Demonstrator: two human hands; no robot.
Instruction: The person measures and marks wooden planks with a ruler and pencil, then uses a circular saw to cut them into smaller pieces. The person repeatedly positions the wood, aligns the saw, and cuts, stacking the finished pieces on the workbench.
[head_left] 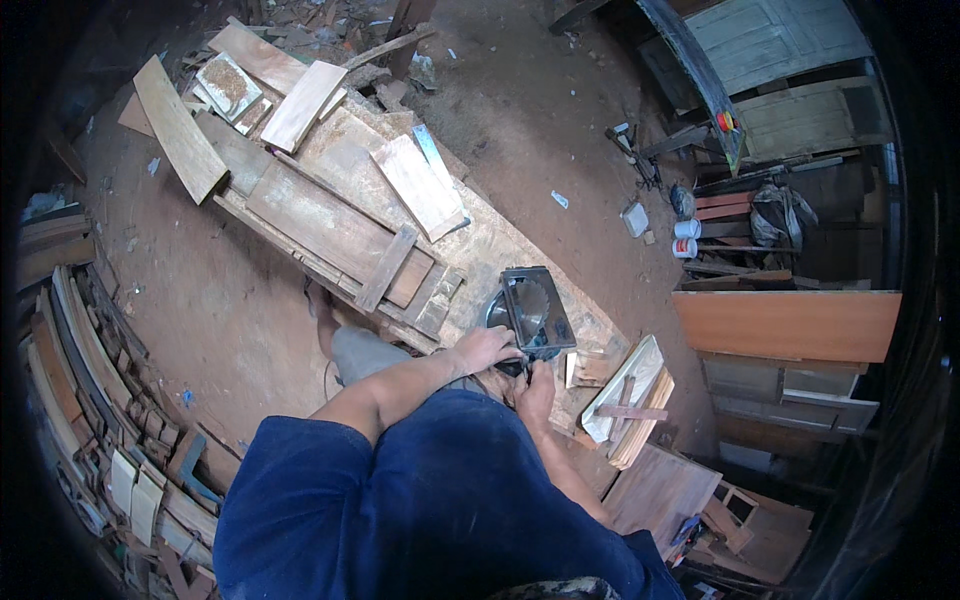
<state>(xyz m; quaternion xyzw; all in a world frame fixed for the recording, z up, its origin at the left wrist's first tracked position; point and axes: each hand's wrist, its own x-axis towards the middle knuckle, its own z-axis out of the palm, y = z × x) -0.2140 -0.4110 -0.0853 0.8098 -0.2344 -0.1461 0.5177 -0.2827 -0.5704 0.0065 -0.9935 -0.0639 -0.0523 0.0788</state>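
A circular saw [537, 312] rests on the workbench just in front of me, its dark rectangular base plate turned up and the round blade showing in the opening. My left hand [484, 349] reaches in from the left and curls over the saw's near left side. Against its near edge, my right hand [537, 389] has its fingers closed; the exact part they grip is small and partly hidden. A dark piece [510, 367] of the saw lies between the two hands.
Sawdust covers the workbench [505, 240]. A panel [320, 225] with a short crosspiece [386, 268] lies along its left side, near loose boards [415, 185] and a carpenter's square [433, 155]. Stacked timber [85, 370] stands left; an orange-brown board [790, 322] and buckets [686, 238] are right.
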